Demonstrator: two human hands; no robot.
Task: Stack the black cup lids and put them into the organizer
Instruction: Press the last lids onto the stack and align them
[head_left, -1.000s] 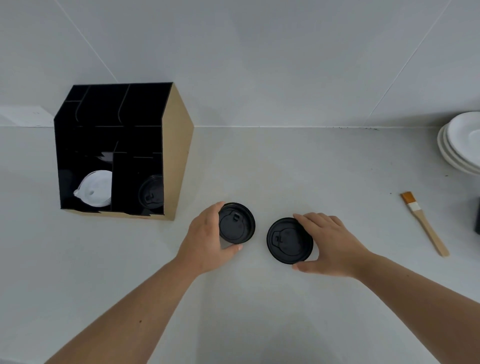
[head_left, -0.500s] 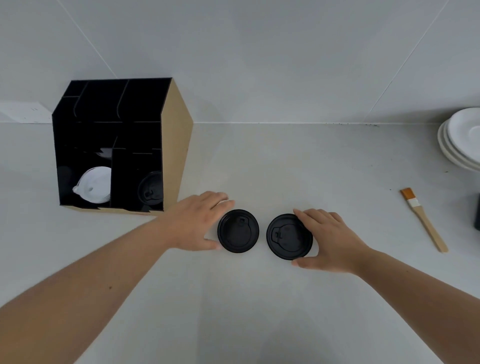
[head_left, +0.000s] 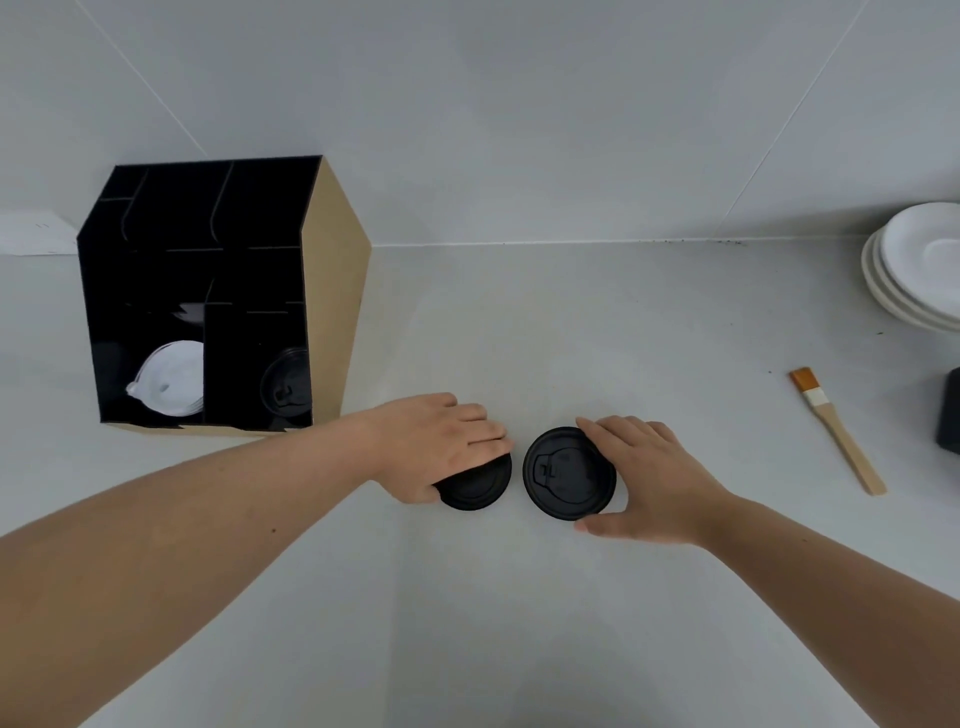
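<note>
Two black cup lids lie side by side on the white counter. My left hand (head_left: 441, 441) lies palm down over the left lid (head_left: 480, 486), fingers across its top and thumb at its near-left edge; most of that lid is hidden. My right hand (head_left: 660, 478) grips the right lid (head_left: 566, 475), fingers on its far rim and thumb at its near rim. The black organizer (head_left: 332, 291) with tan cardboard sides stands at the back left. Its lower right compartment holds a black lid (head_left: 285, 384) on edge.
White lids (head_left: 174, 384) fill the organizer's lower left compartment. A stack of white plates (head_left: 914, 270) sits at the far right, a wooden brush (head_left: 836, 431) lies in front of them, and a dark object (head_left: 950, 415) shows at the right edge.
My left hand set its lid down flat a second ago, drew back beside it, and now has slid over the lid's top. My right hand has stayed on the right lid.
</note>
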